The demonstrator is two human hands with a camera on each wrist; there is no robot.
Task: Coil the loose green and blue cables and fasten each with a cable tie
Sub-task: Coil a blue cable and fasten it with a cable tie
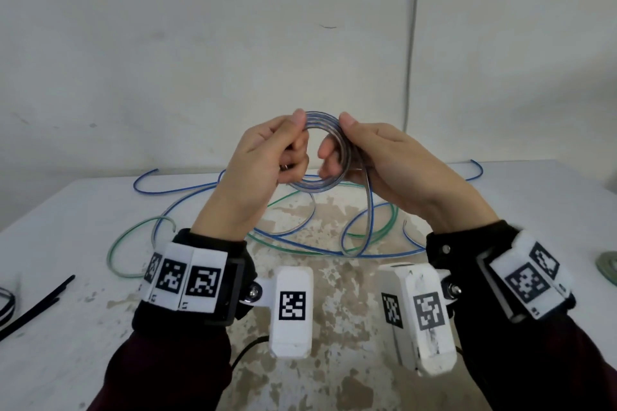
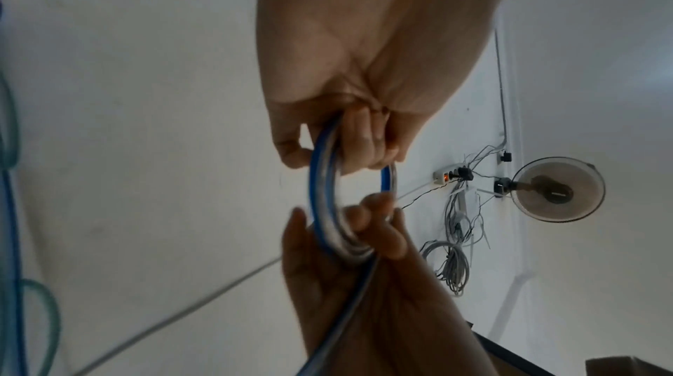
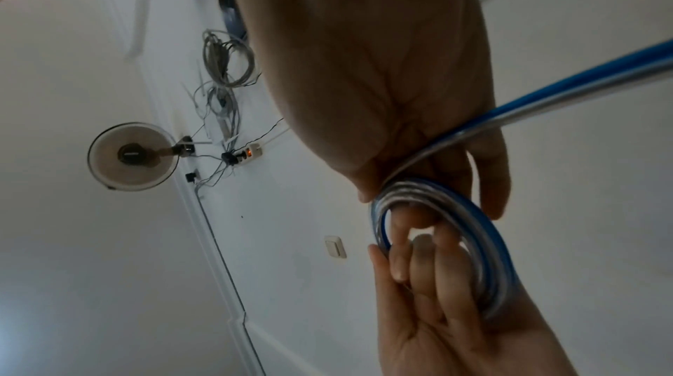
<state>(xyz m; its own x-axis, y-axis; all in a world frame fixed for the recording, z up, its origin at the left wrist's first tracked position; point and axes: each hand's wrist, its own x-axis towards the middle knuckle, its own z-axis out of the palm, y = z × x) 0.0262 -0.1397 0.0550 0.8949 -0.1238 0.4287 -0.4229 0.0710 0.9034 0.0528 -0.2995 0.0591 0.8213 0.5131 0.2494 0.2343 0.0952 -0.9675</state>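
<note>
Both hands raised above the worn white tabletop (image 1: 83, 327), holding a small round coil of blue-and-clear flat cable (image 1: 320, 120) between them.

Left hand (image 1: 263, 163): thumb on top, fingers curled through the ring, gripping the coil's left side. Right hand (image 1: 384, 160): thumb pressed on the upper right of the ring, fingers curled inside, pinching the turns together. Neither hand is slack; both have hold of the coil.

Coil stands roughly upright, its opening facing the person. Approx. four or five turns visible; exact count not clear.

Key relation: the uncoiled tail of the blue cable (image 1: 369, 210) leaves the ring at its lower right, directly under the right hand, drops to the table and runs on through the loose tangle there. Right hand is nearer the tail, so by my judgement it feeds the next turn while the left holds the ring.

Thin green cable (image 1: 123, 243) lies loose on the table, left of centre, crossing the blue loops; untouched.

Black plastic cable ties (image 1: 36, 307) lie at the table's left edge, well apart from both hands. No tie on the coil yet.

Stage: blue coil part wound, fastening not yet begun.
</note>
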